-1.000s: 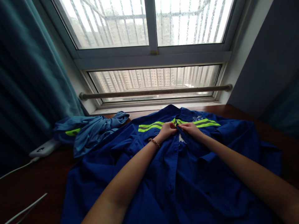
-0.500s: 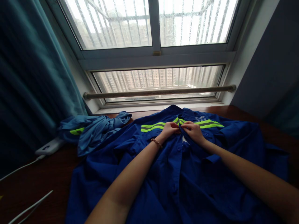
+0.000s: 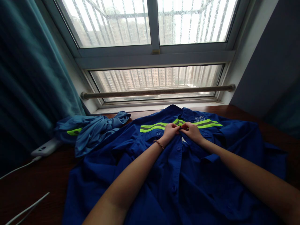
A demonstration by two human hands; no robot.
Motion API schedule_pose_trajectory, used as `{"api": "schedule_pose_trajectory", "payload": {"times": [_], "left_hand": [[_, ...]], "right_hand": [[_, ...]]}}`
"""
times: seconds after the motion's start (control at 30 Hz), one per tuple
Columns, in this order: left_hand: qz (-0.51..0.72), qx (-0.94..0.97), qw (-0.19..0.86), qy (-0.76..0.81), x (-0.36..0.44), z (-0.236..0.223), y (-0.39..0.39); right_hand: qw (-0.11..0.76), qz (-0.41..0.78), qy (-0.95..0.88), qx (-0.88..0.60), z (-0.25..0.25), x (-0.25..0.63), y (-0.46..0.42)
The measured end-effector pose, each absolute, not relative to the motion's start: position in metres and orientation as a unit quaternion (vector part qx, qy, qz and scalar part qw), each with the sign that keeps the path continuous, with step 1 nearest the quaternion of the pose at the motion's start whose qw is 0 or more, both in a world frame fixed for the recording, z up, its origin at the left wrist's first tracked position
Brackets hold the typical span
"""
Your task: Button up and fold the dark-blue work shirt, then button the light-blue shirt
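Note:
A dark blue work jacket [image 3: 150,175] lies spread out with its collar toward the window. A yellow-green reflective band [image 3: 153,126] crosses its chest. My left hand [image 3: 171,130] pinches the jacket's front edge just below the band. Close against it, my right hand [image 3: 190,131] pinches the other front edge, fingertips almost touching the left ones. What exactly lies between the fingertips is hidden. Below the hands, a button [image 3: 178,149] and a lower button [image 3: 173,188] show on the front placket. A bracelet [image 3: 158,144] is on my left wrist.
A crumpled lighter blue garment [image 3: 93,132] lies at the left, beside a white device [image 3: 45,147] with a cable. Another white cable [image 3: 30,208] is at lower left. Behind the dark wooden surface [image 3: 28,178], a metal bar [image 3: 157,92] crosses the window.
The fingertips of both hands have shifted slightly at the jacket's front, the right fingers curling in more. The whole view has moved a little; the jacket stays in place.

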State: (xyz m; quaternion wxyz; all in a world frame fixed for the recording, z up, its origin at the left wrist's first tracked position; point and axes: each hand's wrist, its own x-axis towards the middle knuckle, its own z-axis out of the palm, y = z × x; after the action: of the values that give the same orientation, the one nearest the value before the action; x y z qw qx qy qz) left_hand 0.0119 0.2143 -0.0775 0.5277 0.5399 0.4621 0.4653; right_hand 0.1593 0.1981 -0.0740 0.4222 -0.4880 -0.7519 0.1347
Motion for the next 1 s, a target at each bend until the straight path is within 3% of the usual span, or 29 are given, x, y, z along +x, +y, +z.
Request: {"api": "schedule_pose_trajectory", "payload": {"times": [0.37,0.53,0.73,1.0], "left_hand": [[0.514,0.493,0.549,0.438,0.015,-0.074,0.208],[0.514,0.55,0.521,0.403,0.014,-0.074,0.205],[0.515,0.561,0.508,0.402,0.013,-0.075,0.206],[0.5,0.523,0.54,0.428,0.015,-0.074,0.209]], "right_hand": [[0.456,0.276,-0.69,-0.489,-0.075,0.162,0.205],[0.433,0.326,-0.688,-0.483,-0.072,0.166,0.208],[0.439,0.187,-0.732,-0.487,-0.071,0.162,0.201],[0.356,0.014,-0.791,-0.497,-0.07,0.16,0.195]]}}
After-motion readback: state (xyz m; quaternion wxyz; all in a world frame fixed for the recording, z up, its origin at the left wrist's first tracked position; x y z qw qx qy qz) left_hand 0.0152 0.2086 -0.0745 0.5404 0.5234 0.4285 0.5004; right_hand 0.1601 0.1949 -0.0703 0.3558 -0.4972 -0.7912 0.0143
